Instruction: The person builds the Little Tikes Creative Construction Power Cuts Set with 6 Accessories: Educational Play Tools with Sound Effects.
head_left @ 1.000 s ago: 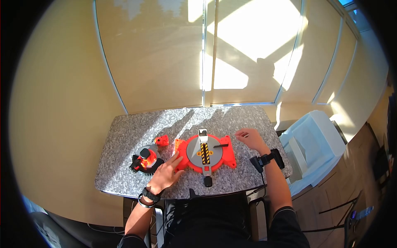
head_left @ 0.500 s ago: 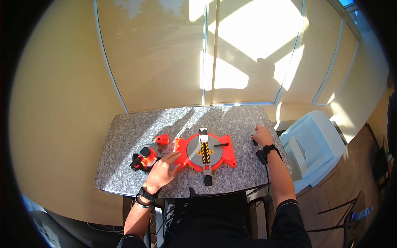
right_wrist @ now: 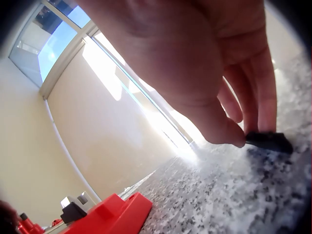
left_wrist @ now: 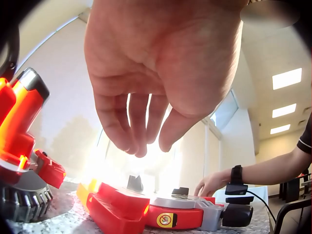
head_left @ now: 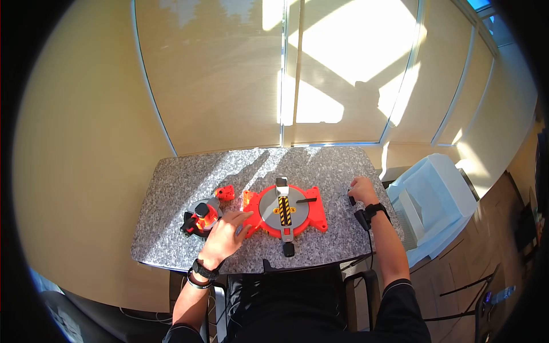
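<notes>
In the head view, a red toy mitre saw base [head_left: 317, 216] with a grey turntable [head_left: 269, 212] lies mid-table. A yellow-and-black striped strip runs down its centre. My left hand [head_left: 223, 237] hovers at the base's left edge, its fingers loosely bent and holding nothing. Left of it sits the toy saw head [head_left: 203, 217], with an orange-red handle and a dark toothed rim. Near the table's right edge, my right hand [head_left: 363, 191] pinches a small black piece [right_wrist: 270, 142] between thumb and fingers, low over the tabletop.
The speckled grey table [head_left: 314, 163] stands against a wall of pale panels. A red block [head_left: 225, 193] adjoins the saw head. Beyond the table's right edge is a folded white chair [head_left: 452, 197] with light blue covering. A cable hangs from my right wrist's camera.
My right hand has moved right, away from the base, and taken hold of the black piece. The left hand has lifted slightly off the base's left side.
</notes>
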`<control>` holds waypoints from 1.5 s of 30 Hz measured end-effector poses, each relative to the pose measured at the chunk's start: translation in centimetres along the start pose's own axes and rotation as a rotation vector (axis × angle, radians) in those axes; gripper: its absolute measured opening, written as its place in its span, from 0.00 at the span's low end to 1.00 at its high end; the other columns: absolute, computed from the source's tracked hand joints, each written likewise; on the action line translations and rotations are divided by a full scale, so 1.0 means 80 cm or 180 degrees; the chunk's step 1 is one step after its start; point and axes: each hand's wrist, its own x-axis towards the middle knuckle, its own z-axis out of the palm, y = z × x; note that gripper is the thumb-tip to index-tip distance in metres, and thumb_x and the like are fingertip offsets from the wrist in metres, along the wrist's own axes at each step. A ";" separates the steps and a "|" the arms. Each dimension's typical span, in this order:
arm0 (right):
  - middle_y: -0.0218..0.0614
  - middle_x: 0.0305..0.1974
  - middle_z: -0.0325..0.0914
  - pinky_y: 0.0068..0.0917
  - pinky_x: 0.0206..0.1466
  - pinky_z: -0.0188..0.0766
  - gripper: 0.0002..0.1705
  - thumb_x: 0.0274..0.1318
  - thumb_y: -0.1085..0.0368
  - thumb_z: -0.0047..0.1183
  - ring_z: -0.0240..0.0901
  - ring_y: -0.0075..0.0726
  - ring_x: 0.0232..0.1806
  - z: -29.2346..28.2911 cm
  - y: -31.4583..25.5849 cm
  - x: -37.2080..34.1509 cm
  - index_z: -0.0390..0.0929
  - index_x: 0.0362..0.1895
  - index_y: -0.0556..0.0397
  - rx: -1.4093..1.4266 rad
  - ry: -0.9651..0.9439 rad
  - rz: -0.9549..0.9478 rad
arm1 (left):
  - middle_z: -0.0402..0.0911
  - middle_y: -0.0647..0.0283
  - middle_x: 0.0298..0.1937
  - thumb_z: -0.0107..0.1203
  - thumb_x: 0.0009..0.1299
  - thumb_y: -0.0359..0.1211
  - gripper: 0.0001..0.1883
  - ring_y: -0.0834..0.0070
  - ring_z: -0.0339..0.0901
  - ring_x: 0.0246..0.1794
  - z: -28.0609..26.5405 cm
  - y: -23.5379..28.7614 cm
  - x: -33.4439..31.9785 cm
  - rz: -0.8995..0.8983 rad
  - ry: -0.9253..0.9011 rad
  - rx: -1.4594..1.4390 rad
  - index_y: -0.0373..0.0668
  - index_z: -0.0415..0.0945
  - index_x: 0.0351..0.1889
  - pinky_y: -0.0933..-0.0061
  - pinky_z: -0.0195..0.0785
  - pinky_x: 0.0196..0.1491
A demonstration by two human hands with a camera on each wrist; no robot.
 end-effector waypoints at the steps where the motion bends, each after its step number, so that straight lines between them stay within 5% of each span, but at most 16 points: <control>1: 0.49 0.37 0.86 0.39 0.44 0.82 0.21 0.35 0.66 0.72 0.86 0.51 0.38 -0.002 -0.004 -0.007 0.87 0.40 0.56 0.0066 0.0116 -0.0123 | 0.85 0.51 0.53 0.65 0.70 0.31 0.18 0.50 0.82 0.54 -0.001 0.003 0.001 -0.0015 -0.0010 -0.0007 0.40 0.82 0.58 0.56 0.77 0.55; 6: 0.45 0.32 0.86 0.35 0.39 0.82 0.17 0.41 0.68 0.68 0.86 0.45 0.31 -0.016 -0.045 -0.036 0.88 0.41 0.53 0.0447 0.0240 -0.0243 | 0.87 0.52 0.49 0.67 0.69 0.32 0.17 0.50 0.83 0.52 -0.002 0.012 0.011 0.0235 0.0051 0.0014 0.40 0.84 0.55 0.56 0.78 0.53; 9: 0.40 0.30 0.87 0.32 0.41 0.83 0.16 0.46 0.68 0.65 0.86 0.36 0.33 -0.034 -0.094 -0.068 0.88 0.43 0.53 0.0687 0.0169 -0.0374 | 0.87 0.52 0.49 0.67 0.69 0.33 0.17 0.51 0.83 0.51 0.001 0.015 0.018 0.0300 0.0030 0.0024 0.40 0.84 0.55 0.56 0.79 0.52; 11: 0.39 0.31 0.87 0.30 0.42 0.82 0.15 0.49 0.69 0.63 0.86 0.33 0.34 -0.028 -0.108 -0.077 0.89 0.44 0.52 0.1058 0.0312 -0.1036 | 0.87 0.53 0.49 0.67 0.70 0.33 0.17 0.51 0.83 0.51 0.004 0.016 0.024 0.0332 0.0023 0.0037 0.40 0.84 0.55 0.56 0.79 0.52; 19: 0.37 0.35 0.89 0.27 0.46 0.83 0.09 0.59 0.71 0.67 0.87 0.27 0.39 -0.038 -0.193 -0.141 0.86 0.44 0.56 0.1922 -0.0165 -0.1315 | 0.85 0.57 0.55 0.66 0.70 0.34 0.19 0.53 0.82 0.54 0.012 0.031 0.041 0.0495 0.0003 0.0092 0.43 0.83 0.58 0.56 0.79 0.53; 27: 0.39 0.37 0.89 0.29 0.50 0.85 0.08 0.60 0.71 0.67 0.89 0.32 0.42 -0.030 -0.232 -0.173 0.85 0.43 0.57 0.2120 -0.0426 -0.1890 | 0.88 0.56 0.51 0.69 0.66 0.29 0.17 0.55 0.84 0.51 0.019 0.035 0.053 0.0586 0.0262 -0.0031 0.42 0.85 0.54 0.59 0.78 0.56; 37: 0.38 0.36 0.90 0.29 0.48 0.85 0.07 0.62 0.71 0.65 0.90 0.32 0.41 -0.025 -0.246 -0.182 0.85 0.45 0.57 0.2210 -0.0493 -0.1878 | 0.88 0.54 0.47 0.67 0.65 0.22 0.15 0.57 0.85 0.48 0.027 0.012 0.060 0.0555 0.0280 -0.0460 0.40 0.86 0.50 0.63 0.79 0.51; 40: 0.39 0.36 0.89 0.31 0.45 0.83 0.09 0.64 0.68 0.63 0.88 0.36 0.41 -0.022 -0.233 -0.177 0.84 0.46 0.57 0.2222 -0.0347 -0.2055 | 0.88 0.55 0.47 0.64 0.67 0.21 0.13 0.57 0.86 0.47 0.025 -0.006 0.066 0.0408 0.0274 -0.0333 0.40 0.86 0.49 0.64 0.78 0.49; 45: 0.46 0.39 0.87 0.43 0.46 0.81 0.12 0.62 0.61 0.63 0.84 0.55 0.39 -0.010 -0.193 -0.166 0.86 0.44 0.54 0.0983 -0.0153 -0.2294 | 0.88 0.57 0.46 0.61 0.69 0.26 0.10 0.54 0.85 0.48 0.029 -0.030 0.071 -0.0042 0.0250 -0.0217 0.43 0.86 0.47 0.58 0.80 0.50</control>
